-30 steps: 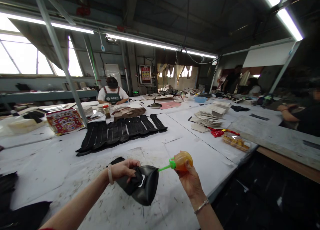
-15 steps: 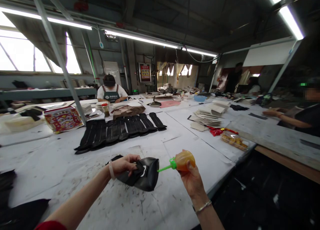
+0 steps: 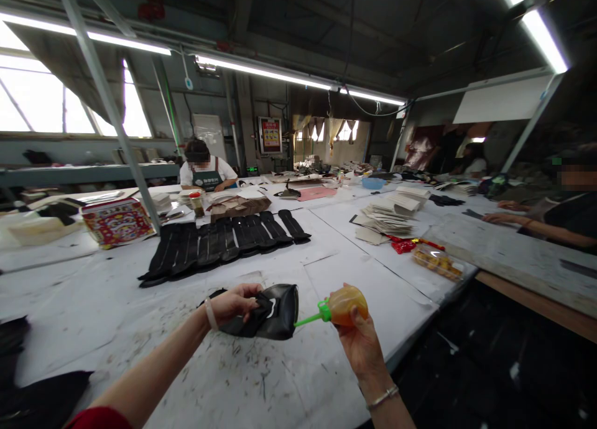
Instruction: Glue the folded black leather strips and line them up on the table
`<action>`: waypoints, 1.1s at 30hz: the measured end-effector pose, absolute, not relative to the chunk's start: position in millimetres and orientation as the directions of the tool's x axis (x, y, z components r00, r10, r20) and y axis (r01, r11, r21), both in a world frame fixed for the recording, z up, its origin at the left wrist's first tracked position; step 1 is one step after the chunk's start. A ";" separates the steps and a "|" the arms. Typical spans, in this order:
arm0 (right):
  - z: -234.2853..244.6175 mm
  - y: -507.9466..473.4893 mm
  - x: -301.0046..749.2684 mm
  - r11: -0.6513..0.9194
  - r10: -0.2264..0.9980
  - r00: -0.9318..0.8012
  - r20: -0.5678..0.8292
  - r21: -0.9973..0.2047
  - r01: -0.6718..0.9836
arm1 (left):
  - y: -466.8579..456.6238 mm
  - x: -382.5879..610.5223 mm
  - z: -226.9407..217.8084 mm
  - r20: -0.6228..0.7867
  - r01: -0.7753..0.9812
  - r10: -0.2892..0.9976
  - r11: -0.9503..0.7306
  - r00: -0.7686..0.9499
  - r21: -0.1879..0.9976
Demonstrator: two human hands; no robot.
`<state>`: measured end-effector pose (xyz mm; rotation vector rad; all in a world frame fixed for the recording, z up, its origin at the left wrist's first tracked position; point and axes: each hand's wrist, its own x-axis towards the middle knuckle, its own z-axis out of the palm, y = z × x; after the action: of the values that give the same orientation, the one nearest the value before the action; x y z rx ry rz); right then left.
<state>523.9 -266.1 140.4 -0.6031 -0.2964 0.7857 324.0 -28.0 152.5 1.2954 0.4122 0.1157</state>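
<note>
My left hand (image 3: 233, 303) is closed on a folded black leather piece (image 3: 273, 314), holding it just above the white table (image 3: 116, 311). My right hand (image 3: 358, 342) grips an orange squeeze bottle (image 3: 345, 306) with a green nozzle (image 3: 310, 318). The nozzle tip touches the right edge of the black piece. A bracelet sits on each wrist.
A row of black leather strips (image 3: 224, 242) lies across the table beyond my hands. A patterned red box (image 3: 116, 221), stacks of pale cut pieces (image 3: 389, 217) and a snack packet (image 3: 436, 261) stand further off. One seated person (image 3: 205, 171) works opposite; another's arms (image 3: 527, 221) rest at the right.
The black piece has been turned and folded flatter in my left hand. The bottle has dropped slightly, its nozzle now lower on the piece's edge. The person at right has shifted.
</note>
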 end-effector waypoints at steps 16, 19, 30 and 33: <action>148.7 -263.9 521.4 0.615 0.708 0.697 -0.111 -0.387 -0.687 | -61.9 334.7 231.4 -0.397 0.361 0.509 0.174 0.763 0.916; 151.7 -259.9 526.3 0.664 0.649 0.753 -0.107 -0.404 -0.629 | -68.7 331.6 233.5 -0.419 0.375 0.523 0.194 0.742 0.906; 141.2 -252.7 533.0 0.726 0.496 0.865 -0.071 -0.513 -0.458 | -71.3 341.1 214.1 -0.399 0.308 0.529 0.255 0.749 0.916; 138.0 -251.5 534.6 0.720 0.484 0.874 -0.048 -0.545 -0.429 | -72.9 343.5 212.1 -0.397 0.303 0.523 0.260 0.754 0.917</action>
<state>534.6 -251.5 138.0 -0.5773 -0.1000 0.5054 343.5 -72.9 212.1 1.3363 0.7579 0.1701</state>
